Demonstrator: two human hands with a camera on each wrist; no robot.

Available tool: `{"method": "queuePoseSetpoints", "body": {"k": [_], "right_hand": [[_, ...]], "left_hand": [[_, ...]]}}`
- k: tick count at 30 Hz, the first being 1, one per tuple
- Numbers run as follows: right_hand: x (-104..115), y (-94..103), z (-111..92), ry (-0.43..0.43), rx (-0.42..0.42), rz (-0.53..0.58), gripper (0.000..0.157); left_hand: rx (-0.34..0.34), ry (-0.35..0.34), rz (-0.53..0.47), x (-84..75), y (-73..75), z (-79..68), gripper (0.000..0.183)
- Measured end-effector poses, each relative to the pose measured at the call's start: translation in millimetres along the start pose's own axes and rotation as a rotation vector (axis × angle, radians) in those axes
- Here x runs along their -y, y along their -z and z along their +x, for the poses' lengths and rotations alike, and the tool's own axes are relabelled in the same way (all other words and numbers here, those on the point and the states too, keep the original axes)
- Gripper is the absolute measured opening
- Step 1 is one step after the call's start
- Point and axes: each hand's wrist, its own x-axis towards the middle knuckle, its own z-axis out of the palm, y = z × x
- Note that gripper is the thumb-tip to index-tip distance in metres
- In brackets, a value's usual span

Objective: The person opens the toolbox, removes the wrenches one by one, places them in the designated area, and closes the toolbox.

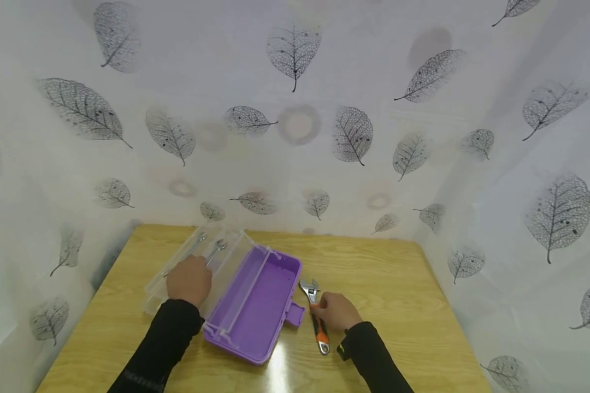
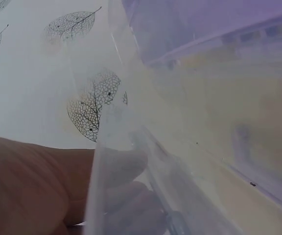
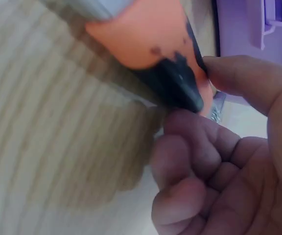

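A purple toolbox lies open, its clear lid folded out to the left. Two silver wrenches lie in that lid: one wrench on the left, the other wrench reaching under my left hand. Through the translucent wall in the left wrist view, my left fingers meet a wrench shaft; their grip is partly blurred. Right of the box, an adjustable wrench with an orange and black handle lies on the table. My right hand pinches its handle between thumb and curled fingers.
The wooden table carries everything. A white curtain with a leaf print hangs behind it and at both sides. A purple latch juts from the box's right side, close to the adjustable wrench.
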Motion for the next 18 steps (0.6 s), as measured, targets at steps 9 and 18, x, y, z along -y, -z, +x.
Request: {"method": "queuePoseSetpoints", "body": {"k": [9, 18], "right_hand": [[4.1, 16.1, -0.7, -0.018, -0.241, -0.021, 0.035], [3.7, 24.5, -5.4, 0.000, -0.357, -0.015, 0.038]], "left_hand": [[0.040, -0.018, -0.017, 0.7, 0.7, -0.2, 0.019], [0.047, -0.017, -0.135, 8.8, 3.1, 2.8, 0.025]]}}
